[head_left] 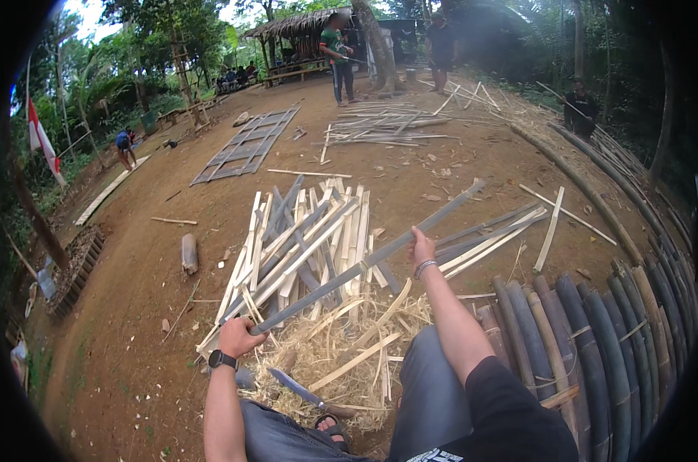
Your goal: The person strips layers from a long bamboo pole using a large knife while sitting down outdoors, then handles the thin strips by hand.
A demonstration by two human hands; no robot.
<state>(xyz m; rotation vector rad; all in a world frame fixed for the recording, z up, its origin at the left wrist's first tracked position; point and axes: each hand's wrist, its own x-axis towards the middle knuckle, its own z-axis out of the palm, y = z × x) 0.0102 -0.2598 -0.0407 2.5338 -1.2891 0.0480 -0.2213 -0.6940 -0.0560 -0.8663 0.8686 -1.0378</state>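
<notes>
A long grey-green bamboo strip (pixel 318 293) slants across in front of me, rising to the far right. My left hand (pixel 240 337), with a watch at the wrist, is closed round its near end. Farther up, my right hand (pixel 421 248) grips the same strip, leaving its far end sticking out past the fingers. Beneath lies a heap of pale bamboo shavings (pixel 299 356). On it, near my foot, rests a machete (pixel 297 386) with a brown handle. Just beyond is a pile of split bamboo strips (pixel 258 240), some pale, some grey.
Whole bamboo poles (pixel 568 323) are stacked close on my right. More strips (pixel 384 123) and a bamboo lattice frame (pixel 249 144) lie farther off on the dirt. A short bamboo piece (pixel 189 254) lies left. Several people are farther away, one (pixel 337 58) standing near a thatched shelter (pixel 299 29).
</notes>
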